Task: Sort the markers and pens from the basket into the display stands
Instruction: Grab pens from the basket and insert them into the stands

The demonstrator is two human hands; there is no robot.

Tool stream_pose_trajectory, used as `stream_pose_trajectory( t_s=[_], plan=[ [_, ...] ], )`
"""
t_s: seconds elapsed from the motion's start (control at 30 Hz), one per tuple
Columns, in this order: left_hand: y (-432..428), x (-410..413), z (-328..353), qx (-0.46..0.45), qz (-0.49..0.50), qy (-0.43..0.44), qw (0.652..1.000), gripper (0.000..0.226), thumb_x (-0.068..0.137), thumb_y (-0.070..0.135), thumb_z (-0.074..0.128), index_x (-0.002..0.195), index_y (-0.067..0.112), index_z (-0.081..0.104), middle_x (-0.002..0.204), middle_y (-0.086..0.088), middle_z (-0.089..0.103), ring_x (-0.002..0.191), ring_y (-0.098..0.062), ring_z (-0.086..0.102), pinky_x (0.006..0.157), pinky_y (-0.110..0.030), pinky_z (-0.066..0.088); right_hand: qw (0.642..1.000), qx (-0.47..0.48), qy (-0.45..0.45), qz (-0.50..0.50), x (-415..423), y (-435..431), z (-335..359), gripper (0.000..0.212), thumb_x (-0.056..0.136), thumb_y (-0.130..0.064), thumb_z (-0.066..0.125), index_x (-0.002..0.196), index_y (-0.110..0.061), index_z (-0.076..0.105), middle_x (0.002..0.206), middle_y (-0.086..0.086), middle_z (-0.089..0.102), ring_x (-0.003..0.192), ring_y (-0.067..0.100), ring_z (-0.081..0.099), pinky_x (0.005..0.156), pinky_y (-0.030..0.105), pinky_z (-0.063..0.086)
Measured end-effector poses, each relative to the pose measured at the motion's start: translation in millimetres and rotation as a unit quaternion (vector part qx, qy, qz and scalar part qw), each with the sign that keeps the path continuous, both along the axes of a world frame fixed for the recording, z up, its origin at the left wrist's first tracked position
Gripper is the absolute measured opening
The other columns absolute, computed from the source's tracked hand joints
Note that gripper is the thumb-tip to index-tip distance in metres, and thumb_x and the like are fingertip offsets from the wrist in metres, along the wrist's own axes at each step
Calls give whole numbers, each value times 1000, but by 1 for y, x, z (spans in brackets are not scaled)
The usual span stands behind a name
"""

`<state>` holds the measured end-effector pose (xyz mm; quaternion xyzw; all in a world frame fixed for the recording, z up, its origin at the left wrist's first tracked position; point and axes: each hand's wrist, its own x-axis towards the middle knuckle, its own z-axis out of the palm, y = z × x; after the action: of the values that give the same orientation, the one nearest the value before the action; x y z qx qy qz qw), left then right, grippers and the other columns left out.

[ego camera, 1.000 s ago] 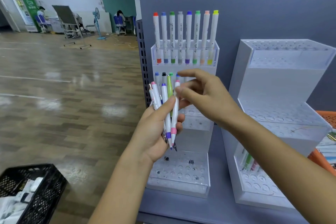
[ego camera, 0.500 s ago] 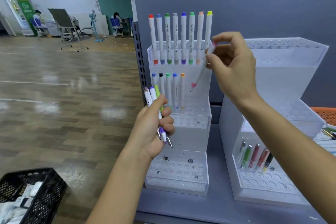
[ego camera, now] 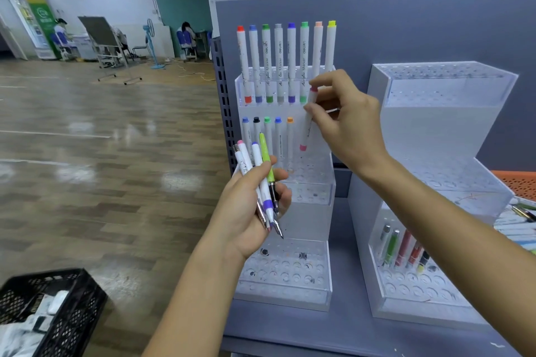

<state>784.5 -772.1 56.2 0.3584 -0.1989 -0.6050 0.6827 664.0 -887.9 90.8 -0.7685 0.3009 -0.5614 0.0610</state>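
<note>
Lowered now, right hand [ego camera: 348, 124] pinches tilted pink marker [ego camera: 307, 127], perhaps missing the hole beneath it; left hand [ego camera: 246, 211] grips spare pens [ego camera: 264, 151].

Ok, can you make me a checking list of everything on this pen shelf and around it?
Surface: grey shelf, bearing two clear stands.
Job's things: left stand has eight markers on top and five markers in the middle; right stand has a few pens at the bottom; orange basket at far right.
Clutter: black crate on the floor.
Hands: left hand grips a bunch of pens; right hand pinches a pink marker above the left stand's middle tier.
Cables: white cord on the floor near the fan.
Surroundings: wooden floor, seated people far off.
</note>
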Motion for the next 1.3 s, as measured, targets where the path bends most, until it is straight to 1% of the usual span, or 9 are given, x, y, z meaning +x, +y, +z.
stream_pose_trajectory(
  t_s=[0.2,0.37,0.5,0.67,0.8,0.93,1.07,1.2,1.3],
  plan=[
    [2,-2,1,-15,7,-18,1000,21,98,21,48,113,16,62,72,-4,70,62,-18,68,65,-41,60,999,3,38,-16,2,-2,-11,22,85,-12,68,104,-10,59,80,-3,61,71,15,61,72,34,55],
    [-4,0,-1,3,25,-11,1000,18,99,24,47,109,17,60,66,0,56,43,-6,42,40,-15,40,995,-13,85,-43,4,-6,-14,22,83,-17,71,99,-9,58,74,1,63,68,20,59,67,33,50],
    [-6,2,-3,11,21,-16,1000,13,99,22,47,102,13,55,64,2,48,39,-4,31,32,-12,27,988,-1,144,-59,7,-8,-25,14,88,-20,64,97,-10,62,79,5,67,73,28,62,70,36,49],
    [-3,2,-6,3,13,-25,1000,17,98,18,46,104,7,57,63,1,54,39,-4,35,32,-13,29,992,-29,96,-82,2,-4,-28,23,90,-17,58,110,-11,66,90,5,65,73,18,58,71,36,52],
    [0,-3,-6,-15,1,-70,997,20,96,18,49,106,7,62,68,1,66,42,-3,42,36,-12,33,995,89,-12,35,-5,25,-22,29,90,-18,59,119,-14,60,85,-8,65,72,6,61,74,24,51],
    [-1,-10,-1,-25,-20,-102,994,15,96,19,50,98,16,64,79,-5,71,46,-6,48,38,-13,37,939,279,-38,200,-4,46,-20,34,86,-5,64,116,-19,56,76,-6,70,66,12,69,75,28,55],
    [-1,-13,2,-22,-24,-143,989,15,96,22,50,97,15,64,80,-6,73,49,-10,57,43,-17,46,938,274,-93,191,-11,42,-11,35,84,-1,65,111,-22,56,77,2,71,76,21,68,75,33,55],
    [-2,-15,3,-26,-29,-162,986,13,96,23,51,96,15,61,65,0,64,44,-7,46,38,-14,34,935,282,-55,208,-16,40,-6,39,83,-2,68,112,-26,58,90,14,68,83,32,66,70,35,58],
    [-1,-16,2,-23,-36,-170,985,13,96,23,52,98,16,62,67,-1,66,48,-9,50,39,-15,38,937,279,-33,205,-16,41,-6,36,81,-1,68,110,-22,62,94,18,68,83,32,66,70,35,58]
  ],
)
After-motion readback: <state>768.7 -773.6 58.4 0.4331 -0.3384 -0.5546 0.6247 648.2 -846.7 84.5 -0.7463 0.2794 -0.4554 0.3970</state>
